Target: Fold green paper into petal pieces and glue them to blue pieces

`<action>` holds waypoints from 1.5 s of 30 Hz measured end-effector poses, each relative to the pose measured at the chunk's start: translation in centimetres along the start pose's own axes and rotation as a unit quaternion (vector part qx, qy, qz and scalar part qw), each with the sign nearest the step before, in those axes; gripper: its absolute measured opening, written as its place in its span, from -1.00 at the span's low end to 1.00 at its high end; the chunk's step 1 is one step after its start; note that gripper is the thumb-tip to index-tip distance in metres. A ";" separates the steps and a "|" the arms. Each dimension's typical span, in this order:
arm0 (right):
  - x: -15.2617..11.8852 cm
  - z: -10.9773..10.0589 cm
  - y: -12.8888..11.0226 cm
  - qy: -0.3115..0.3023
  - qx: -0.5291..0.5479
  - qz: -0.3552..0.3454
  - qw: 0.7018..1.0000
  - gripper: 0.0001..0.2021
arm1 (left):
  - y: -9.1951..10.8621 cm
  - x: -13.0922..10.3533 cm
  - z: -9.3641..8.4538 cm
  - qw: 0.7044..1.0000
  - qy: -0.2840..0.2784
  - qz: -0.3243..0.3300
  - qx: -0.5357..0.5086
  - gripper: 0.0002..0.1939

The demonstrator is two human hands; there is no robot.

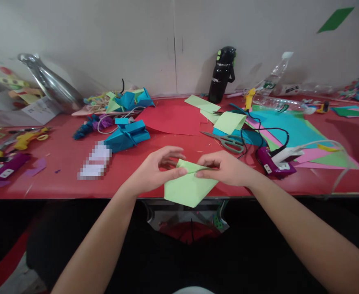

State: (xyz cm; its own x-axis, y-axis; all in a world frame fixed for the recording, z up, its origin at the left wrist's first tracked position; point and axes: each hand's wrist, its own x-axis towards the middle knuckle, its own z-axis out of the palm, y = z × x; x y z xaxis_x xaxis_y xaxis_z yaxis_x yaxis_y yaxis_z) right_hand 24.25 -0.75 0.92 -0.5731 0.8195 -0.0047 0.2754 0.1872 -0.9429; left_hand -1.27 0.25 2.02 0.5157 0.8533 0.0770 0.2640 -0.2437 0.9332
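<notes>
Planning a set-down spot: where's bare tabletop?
Left: between purple scrap and pixelated item, bar a tiny crumb. Right: beyond the coloured sheets, in front of dark-green paper. Narrow: between red sheet and left hand. Crowded: around scissors, white plug, purple power box.

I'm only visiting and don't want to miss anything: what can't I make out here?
In the head view:
Green paper: underside, facing away.
Right hand: some fingertips, seemingly behind the green paper.
Pale item: what it is, hidden by pixelation.
White box: far left part, cut off by the picture's edge.
</notes>
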 end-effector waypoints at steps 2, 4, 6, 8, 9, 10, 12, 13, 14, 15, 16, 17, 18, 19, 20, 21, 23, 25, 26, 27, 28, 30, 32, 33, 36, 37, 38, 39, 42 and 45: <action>0.0 0.0 -0.2 -0.016 -0.028 0.000 0.999 -0.76 | 0.0 0.1 0.3 0.999 -0.021 -0.042 -0.019 -0.55; 0.1 0.0 -0.3 -0.020 -0.037 0.009 0.999 -0.77 | 0.0 0.2 0.5 0.998 -0.027 -0.053 -0.036 -0.64; 0.2 -0.1 -0.2 -0.017 -0.027 0.017 0.999 -0.78 | -0.1 0.2 0.6 0.997 -0.026 -0.050 -0.047 -0.70; 0.2 -0.1 -0.1 -0.006 -0.015 0.018 1.000 -0.77 | -0.1 0.2 0.5 0.997 -0.025 -0.046 -0.056 -0.73; 0.2 -0.1 0.0 0.002 -0.013 0.017 1.000 -0.77 | -0.1 0.2 0.5 0.997 -0.025 -0.045 -0.060 -0.74; 0.2 -0.1 0.0 0.008 -0.014 0.016 1.000 -0.77 | -0.1 0.2 0.5 0.997 -0.026 -0.046 -0.062 -0.74; 0.3 -0.1 0.1 0.013 -0.022 0.017 1.000 -0.76 | -0.1 0.2 0.5 0.997 -0.030 -0.049 -0.057 -0.76; 0.3 -0.1 0.1 0.011 -0.026 0.017 0.999 -0.75 | 0.0 0.2 0.6 0.997 -0.034 -0.053 -0.053 -0.76; 0.3 0.0 0.0 0.007 -0.032 0.017 0.999 -0.75 | 0.0 0.3 0.6 0.996 -0.038 -0.057 -0.049 -0.76; 0.3 0.0 0.0 0.001 -0.039 0.016 0.999 -0.74 | 0.1 0.3 0.7 0.996 -0.043 -0.062 -0.044 -0.76; 0.3 0.0 -0.1 -0.005 -0.050 0.013 0.999 -0.73 | 0.2 0.3 0.8 0.996 -0.049 -0.065 -0.041 -0.75; 0.3 0.0 -0.2 -0.011 -0.062 0.009 0.998 -0.73 | 0.2 0.4 0.9 0.995 -0.054 -0.068 -0.039 -0.74; 0.3 0.0 -0.4 -0.015 -0.075 0.005 0.997 -0.72 | 0.3 0.4 1.1 0.995 -0.057 -0.068 -0.037 -0.73; 0.3 0.1 -0.5 -0.018 -0.087 0.001 0.996 -0.70 | 0.3 0.4 1.2 0.995 -0.057 -0.067 -0.035 -0.73; 0.3 0.2 -0.7 -0.018 -0.097 -0.004 0.995 -0.69 | 0.2 0.4 1.3 0.996 -0.053 -0.065 -0.033 -0.73; 0.3 0.2 -0.8 -0.012 -0.101 -0.010 0.995 -0.68 | 0.2 0.5 1.3 0.997 -0.045 -0.060 -0.031 -0.73; 0.3 0.3 -0.9 0.035 -0.101 -0.027 0.994 -0.69 | 0.1 0.5 1.3 0.998 -0.015 -0.048 -0.026 -0.74; 0.4 0.3 -0.6 0.145 -0.077 -0.051 0.985 -0.71 | 0.0 0.5 1.2 0.999 0.027 -0.033 -0.022 -0.75; 0.5 0.3 -0.3 0.214 -0.051 -0.062 0.973 -0.70 | 0.0 0.5 1.1 0.998 0.050 -0.027 -0.020 -0.75; 0.6 0.2 0.0 0.275 -0.017 -0.069 0.959 -0.67 | -0.1 0.5 1.0 0.997 0.072 -0.021 -0.021 -0.75; 0.7 0.1 0.3 0.320 0.024 -0.071 0.944 -0.63 | -0.1 0.6 1.0 0.995 0.093 -0.016 -0.024 -0.75; 0.9 0.1 0.9 0.341 0.107 -0.052 0.933 -0.54 | -0.1 0.6 1.0 0.991 0.131 -0.008 -0.038 -0.75; 1.1 0.4 1.2 0.299 0.171 -0.025 0.938 -0.46 | -0.2 0.7 1.3 0.985 0.162 -0.003 -0.052 -0.76; 1.1 0.7 1.2 0.271 0.194 -0.016 0.943 -0.41 | -0.3 0.7 1.5 0.983 0.173 -0.002 -0.057 -0.76; 1.3 1.9 0.9 0.226 0.226 -0.009 0.947 -0.37 | -0.3 0.7 2.1 0.981 0.182 -0.008 -0.070 -0.77; 1.3 2.3 0.7 0.231 0.225 -0.005 0.947 -0.37 | -0.3 0.7 2.3 0.982 0.175 -0.010 -0.074 -0.77; 1.4 2.6 0.6 0.243 0.220 0.002 0.945 -0.38 | -0.3 0.7 2.4 0.983 0.166 -0.013 -0.075 -0.77; 1.4 2.9 0.5 0.257 0.212 0.009 0.943 -0.40 | -0.2 0.7 2.5 0.985 0.155 -0.016 -0.075 -0.77; 1.3 3.3 0.2 0.288 0.184 0.021 0.940 -0.46 | -0.1 0.7 2.6 0.990 0.117 -0.023 -0.072 -0.76; 1.0 3.5 -0.1 0.284 0.169 0.015 0.944 -0.52 | 0.0 0.6 2.6 0.994 0.068 -0.016 -0.083 -0.78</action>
State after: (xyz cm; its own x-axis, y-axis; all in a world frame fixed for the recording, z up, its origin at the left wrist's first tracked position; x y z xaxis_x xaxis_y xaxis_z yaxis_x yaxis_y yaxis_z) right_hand 20.95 -1.81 -0.17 -0.0369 0.9978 0.0544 -0.0325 0.0533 -0.9981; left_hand 1.15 -0.38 1.16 0.3904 0.9170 0.0824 0.1349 -0.1455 0.9801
